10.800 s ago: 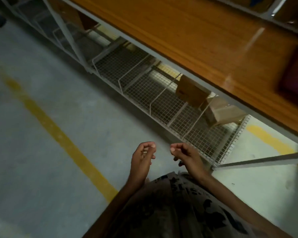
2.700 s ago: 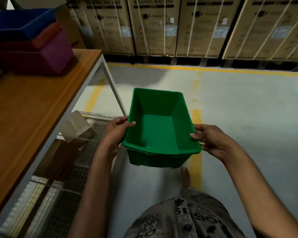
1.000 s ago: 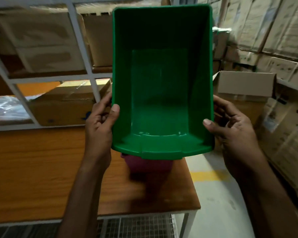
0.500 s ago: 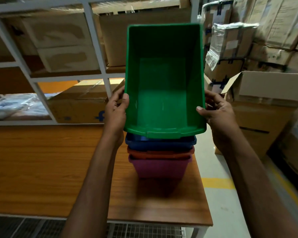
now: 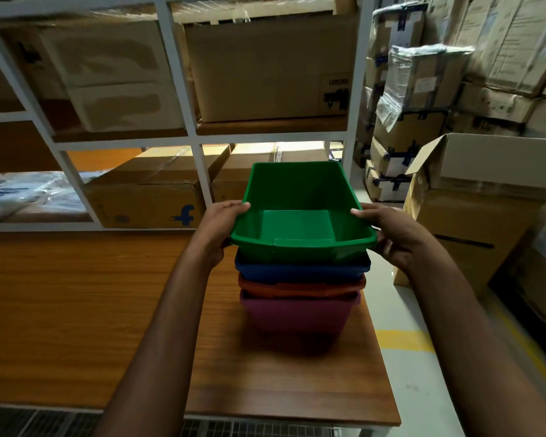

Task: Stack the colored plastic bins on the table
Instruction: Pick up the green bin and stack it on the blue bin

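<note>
A green plastic bin (image 5: 300,197) sits on top of a stack at the right end of the wooden table (image 5: 76,310). Below it are a blue bin (image 5: 300,270), a red-orange bin (image 5: 300,287) and a purple bin (image 5: 297,315) at the bottom. My left hand (image 5: 216,230) grips the green bin's left rim, thumb over the edge. My right hand (image 5: 391,234) grips its right rim the same way. The green bin is empty and lies nearly level, nested into the blue one.
A white metal shelf rack (image 5: 177,89) with cardboard boxes (image 5: 265,67) stands behind the table. More boxes (image 5: 473,203) are piled at the right beside the aisle. The table's right edge is close to the stack. A yellow floor line (image 5: 404,340) runs on the right.
The green bin has come down from a raised, tilted position onto the blue bin and now lies level. Both hands moved down with it and still hold its rims.
</note>
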### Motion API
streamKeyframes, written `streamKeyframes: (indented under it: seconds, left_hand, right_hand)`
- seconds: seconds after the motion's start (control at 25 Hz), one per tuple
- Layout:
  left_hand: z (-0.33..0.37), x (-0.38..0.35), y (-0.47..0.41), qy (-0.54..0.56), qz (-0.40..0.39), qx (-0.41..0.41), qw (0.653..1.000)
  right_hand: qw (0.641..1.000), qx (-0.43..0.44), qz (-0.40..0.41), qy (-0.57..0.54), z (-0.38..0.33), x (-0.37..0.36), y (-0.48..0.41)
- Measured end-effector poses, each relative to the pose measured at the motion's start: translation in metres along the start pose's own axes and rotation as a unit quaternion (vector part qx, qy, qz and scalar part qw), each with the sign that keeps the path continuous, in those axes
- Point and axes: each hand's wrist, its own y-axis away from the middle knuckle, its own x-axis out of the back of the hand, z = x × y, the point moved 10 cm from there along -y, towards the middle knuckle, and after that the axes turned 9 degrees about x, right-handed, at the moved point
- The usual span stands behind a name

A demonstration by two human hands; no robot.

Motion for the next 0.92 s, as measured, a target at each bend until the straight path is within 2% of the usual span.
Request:
streamKeyframes:
  seconds: [0.36, 0.56, 0.64, 0.8, 0.92]
  left_hand:
    - [-0.009, 0.006, 0.007, 0.005, 0.007, -0.005, 1.000]
    - [-0.012, 0.011, 0.025, 0.054, -0.007, -0.027, 0.998]
    - [-0.011, 0.013, 0.038, 0.053, -0.005, -0.050, 0.997]
    - [-0.020, 0.029, 0.073, 0.038, 0.053, -0.117, 0.991]
    - [-0.043, 0.038, 0.099, 0.055, 0.069, -0.130, 0.987]
  right_hand:
    - [0.996, 0.053, 0.048, 0.056, -0.002, 0.009, 0.010]
    - [0.986, 0.105, 0.080, 0.100, -0.008, 0.015, 0.036]
    - [0.979, 0.137, 0.108, 0.106, -0.009, 0.016, 0.053]
    - [0.952, 0.194, 0.220, 0.086, 0.004, 0.028, 0.104]
    - [0.951, 0.193, 0.225, 0.092, 0.030, 0.024, 0.138]
